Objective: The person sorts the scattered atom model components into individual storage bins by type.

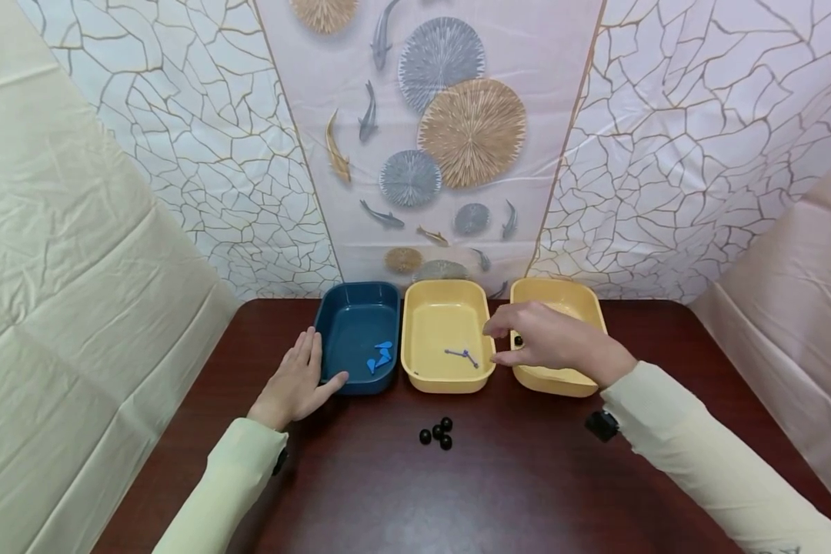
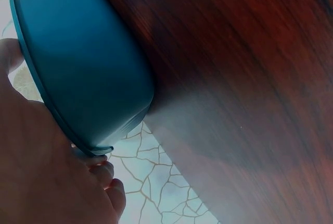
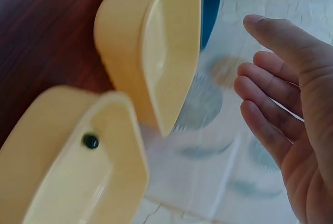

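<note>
Balls [image 1: 438,432], four, round and glossy black, lie clustered on the dark red-brown wood-grain table [image 1: 554,477]; on my remote feed I see another black ball [image 3: 90,140] inside the right yellow plastic tray [image 1: 575,298]. By that tray's left edge the right hand [image 1: 547,336] hangs with thumb and fingers parted, while the left hand [image 1: 292,386], fingers straight, rests against the rim of the dark blue plastic tray [image 1: 353,327] holding small bright blue pieces [image 1: 384,354]
</note>
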The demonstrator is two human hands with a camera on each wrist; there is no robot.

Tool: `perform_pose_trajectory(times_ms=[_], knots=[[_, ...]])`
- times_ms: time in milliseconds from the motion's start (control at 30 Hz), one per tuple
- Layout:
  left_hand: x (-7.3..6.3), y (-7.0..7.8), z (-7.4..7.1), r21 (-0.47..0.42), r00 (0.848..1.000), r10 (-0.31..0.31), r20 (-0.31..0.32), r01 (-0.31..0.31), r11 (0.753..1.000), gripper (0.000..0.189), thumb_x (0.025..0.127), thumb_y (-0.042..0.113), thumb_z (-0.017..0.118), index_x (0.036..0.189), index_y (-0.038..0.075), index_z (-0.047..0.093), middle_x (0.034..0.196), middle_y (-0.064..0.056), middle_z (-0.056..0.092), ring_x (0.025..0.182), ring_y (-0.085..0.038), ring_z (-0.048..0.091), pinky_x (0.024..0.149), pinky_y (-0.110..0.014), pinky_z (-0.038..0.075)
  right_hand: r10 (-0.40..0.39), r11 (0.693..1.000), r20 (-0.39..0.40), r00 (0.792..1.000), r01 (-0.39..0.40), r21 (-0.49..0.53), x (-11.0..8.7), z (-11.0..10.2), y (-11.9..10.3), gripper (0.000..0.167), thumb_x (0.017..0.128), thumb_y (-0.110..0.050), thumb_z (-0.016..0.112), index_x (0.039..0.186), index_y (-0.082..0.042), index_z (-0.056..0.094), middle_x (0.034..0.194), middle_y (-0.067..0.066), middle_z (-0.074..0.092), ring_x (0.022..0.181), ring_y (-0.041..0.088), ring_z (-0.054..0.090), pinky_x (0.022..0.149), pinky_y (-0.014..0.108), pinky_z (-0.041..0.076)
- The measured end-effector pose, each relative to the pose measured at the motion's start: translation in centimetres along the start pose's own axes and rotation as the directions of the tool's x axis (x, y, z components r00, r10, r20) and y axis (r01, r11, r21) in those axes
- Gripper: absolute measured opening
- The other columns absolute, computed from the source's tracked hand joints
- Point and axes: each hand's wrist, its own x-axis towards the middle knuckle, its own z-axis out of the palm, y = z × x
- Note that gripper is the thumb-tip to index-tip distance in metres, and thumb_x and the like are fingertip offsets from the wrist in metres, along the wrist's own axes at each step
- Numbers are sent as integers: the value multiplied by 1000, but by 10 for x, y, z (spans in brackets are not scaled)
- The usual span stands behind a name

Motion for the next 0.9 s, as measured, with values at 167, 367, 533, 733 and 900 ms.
perform_pose_trajectory(times_ms=[167, 367, 533, 733, 900], knots=[[-2, 5, -5, -12, 1000, 0, -7, 0, 1000, 103, 102, 66, 46, 165, -9, 15, 175, -29, 13, 162, -51, 15, 130, -66, 21, -85, 996, 36, 996, 85, 19, 11, 6, -19, 25, 88, -16, 84, 111, -6, 78, 107, 4, 78, 100, 18, 74, 88, 37, 63], [-4, 8, -10, -5, 1000, -6, -7, 6, 1000, 100, 103, 63, 47, 165, -10, 16, 175, -29, 13, 161, -52, 16, 129, -66, 22, -114, 993, 142, 983, 110, 39, 20, 16, -41, 32, 90, -18, 83, 119, -5, 77, 118, 7, 79, 110, 20, 74, 94, 38, 63], [-5, 10, -13, 3, 1000, -9, 0, 9, 1000, 98, 104, 60, 49, 164, -10, 15, 175, -29, 13, 162, -51, 15, 130, -65, 22, -93, 995, 227, 969, 86, 42, 22, 29, -55, 36, 92, -20, 83, 124, -5, 76, 123, 7, 78, 122, 24, 72, 104, 40, 60], [-4, 7, -8, -7, 1000, 1, -4, -1, 1000, 103, 102, 67, 45, 164, -10, 15, 174, -30, 13, 162, -52, 15, 130, -66, 22, -103, 994, 275, 956, 90, 57, 22, 51, -61, 36, 93, -18, 82, 126, -6, 76, 122, 4, 78, 117, 16, 72, 102, 34, 60], [-3, 7, -7, -12, 1000, 1, 0, -1, 1000, 101, 103, 64, 46, 164, -10, 15, 175, -30, 13, 162, -52, 15, 130, -66, 22, -91, 994, 311, 946, 65, 93, 19, 69, -61, 35, 92, -14, 82, 126, -7, 75, 124, 4, 77, 114, 13, 72, 97, 29, 62]])
